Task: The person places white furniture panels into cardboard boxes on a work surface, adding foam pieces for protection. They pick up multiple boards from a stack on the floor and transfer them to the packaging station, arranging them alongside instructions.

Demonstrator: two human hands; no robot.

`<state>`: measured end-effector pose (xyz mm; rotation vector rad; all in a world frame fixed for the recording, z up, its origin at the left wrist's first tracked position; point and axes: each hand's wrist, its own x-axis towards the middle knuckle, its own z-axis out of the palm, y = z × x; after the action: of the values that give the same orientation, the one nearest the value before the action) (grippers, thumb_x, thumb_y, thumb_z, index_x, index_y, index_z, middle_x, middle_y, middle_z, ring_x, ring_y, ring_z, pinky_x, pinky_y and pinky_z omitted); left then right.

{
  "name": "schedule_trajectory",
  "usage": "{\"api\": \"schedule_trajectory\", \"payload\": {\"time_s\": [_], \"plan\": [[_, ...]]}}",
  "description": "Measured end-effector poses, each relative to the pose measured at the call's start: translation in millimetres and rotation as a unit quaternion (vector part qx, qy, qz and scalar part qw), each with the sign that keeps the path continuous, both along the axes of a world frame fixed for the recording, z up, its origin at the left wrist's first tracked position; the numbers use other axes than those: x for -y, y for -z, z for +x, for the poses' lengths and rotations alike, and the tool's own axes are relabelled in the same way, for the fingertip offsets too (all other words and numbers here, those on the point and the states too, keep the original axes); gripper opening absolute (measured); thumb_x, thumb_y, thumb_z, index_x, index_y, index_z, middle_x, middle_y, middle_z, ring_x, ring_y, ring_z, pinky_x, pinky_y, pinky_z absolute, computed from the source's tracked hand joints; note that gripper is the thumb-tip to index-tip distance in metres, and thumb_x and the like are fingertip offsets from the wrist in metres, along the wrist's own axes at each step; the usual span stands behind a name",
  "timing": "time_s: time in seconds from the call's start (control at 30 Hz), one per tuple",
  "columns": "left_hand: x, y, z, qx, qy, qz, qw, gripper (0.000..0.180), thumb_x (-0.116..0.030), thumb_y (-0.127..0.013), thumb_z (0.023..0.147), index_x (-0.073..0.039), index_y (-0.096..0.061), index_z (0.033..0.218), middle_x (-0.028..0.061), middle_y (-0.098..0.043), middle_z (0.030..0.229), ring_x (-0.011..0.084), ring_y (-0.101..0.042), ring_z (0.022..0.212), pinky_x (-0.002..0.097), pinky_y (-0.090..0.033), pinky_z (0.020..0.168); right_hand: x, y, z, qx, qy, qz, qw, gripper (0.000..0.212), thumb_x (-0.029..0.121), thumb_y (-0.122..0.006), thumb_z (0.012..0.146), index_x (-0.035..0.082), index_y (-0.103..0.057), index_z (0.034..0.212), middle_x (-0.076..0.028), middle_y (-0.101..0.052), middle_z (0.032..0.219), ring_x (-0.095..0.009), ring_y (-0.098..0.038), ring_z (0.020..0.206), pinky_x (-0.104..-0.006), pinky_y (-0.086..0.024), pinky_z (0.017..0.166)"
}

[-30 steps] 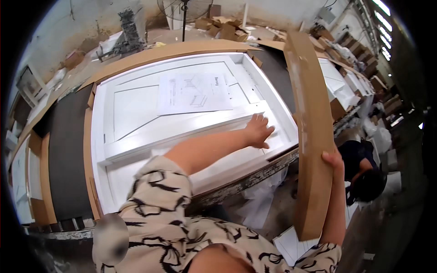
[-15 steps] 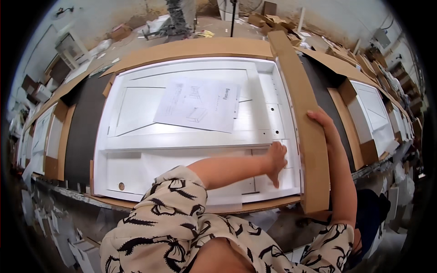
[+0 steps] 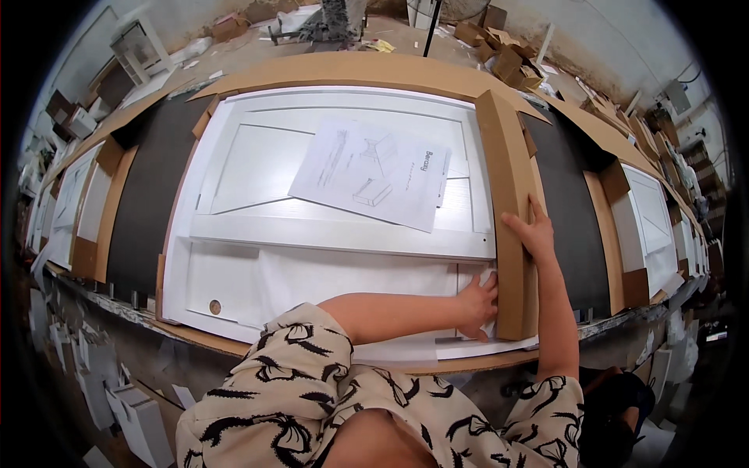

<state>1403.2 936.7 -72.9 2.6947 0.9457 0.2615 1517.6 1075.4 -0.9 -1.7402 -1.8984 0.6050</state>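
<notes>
A long narrow cardboard box lies along the right end of an open carton packed with white furniture panels. My right hand grips this box, its thumb across the top and its fingers toward the right side. My left hand is spread out over the white parts near the carton's front right corner, fingertips close against the box's left side. Whether those fingertips touch the box, I cannot tell. An instruction sheet with line drawings rests on the large white panel.
The carton sits on a dark conveyor belt, with its far flap folded outward. More open cartons of white panels stand to the right and left. Discarded cardboard is heaped on the floor beyond. A dark-clothed person is at the lower right.
The long cardboard box has shifted left and settled lower into the carton's right end, covering parts that showed before. My right hand moved left with it; my left hand now lies close beside it.
</notes>
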Motion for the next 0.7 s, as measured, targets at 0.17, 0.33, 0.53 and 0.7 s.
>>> {"api": "schedule_trajectory", "payload": {"time_s": [0.17, 0.33, 0.53, 0.7], "plan": [[15, 4, 7, 0.046, -0.011, -0.092, 0.995, 0.066, -0.048, -0.07, 0.066, -0.008, -0.057, 0.117, 0.0224, -0.033, 0.129, 0.0421, -0.025, 0.123, 0.0462, -0.044, 0.081, 8, 8, 8, 0.035, 0.03, -0.034, 0.998, 0.087, 0.043, -0.074, 0.058, 0.006, -0.045, 0.131, -0.024, -0.061, 0.104, -0.033, -0.061, 0.097, -0.0353, -0.048, 0.083], [12, 5, 21, 0.047, -0.058, -0.104, 0.992, 0.056, -0.037, -0.076, 0.058, -0.002, -0.064, 0.1, 0.0248, -0.036, 0.122, 0.0406, -0.03, 0.116, 0.0456, -0.048, 0.078, -10, 18, 18, 0.186, 0.037, -0.008, 0.982, 0.087, 0.047, -0.073, 0.057, 0.01, -0.047, 0.131, -0.023, -0.062, 0.104, -0.034, -0.06, 0.097, -0.0355, -0.048, 0.084], [2, 8, 7, 0.109, -0.059, -0.169, 0.978, 0.04, -0.017, -0.07, 0.057, -0.003, -0.065, 0.094, 0.0238, -0.035, 0.123, 0.0385, -0.032, 0.115, 0.0422, -0.044, 0.087, -13, -15, 15, 0.047, 0.014, -0.109, 0.993, 0.089, 0.047, -0.072, 0.056, 0.007, -0.045, 0.132, -0.021, -0.06, 0.11, -0.028, -0.061, 0.097, -0.0322, -0.047, 0.082], [-11, 19, -11, 0.132, 0.071, -0.11, 0.983, 0.049, -0.017, -0.071, 0.055, -0.009, -0.064, 0.103, 0.0236, -0.037, 0.123, 0.039, -0.032, 0.116, 0.0413, -0.04, 0.093, -13, -10, 19, 0.046, 0.006, -0.104, 0.994, 0.091, 0.046, -0.073, 0.055, 0.005, -0.044, 0.132, -0.02, -0.061, 0.11, -0.026, -0.061, 0.098, -0.0305, -0.047, 0.083]]}}
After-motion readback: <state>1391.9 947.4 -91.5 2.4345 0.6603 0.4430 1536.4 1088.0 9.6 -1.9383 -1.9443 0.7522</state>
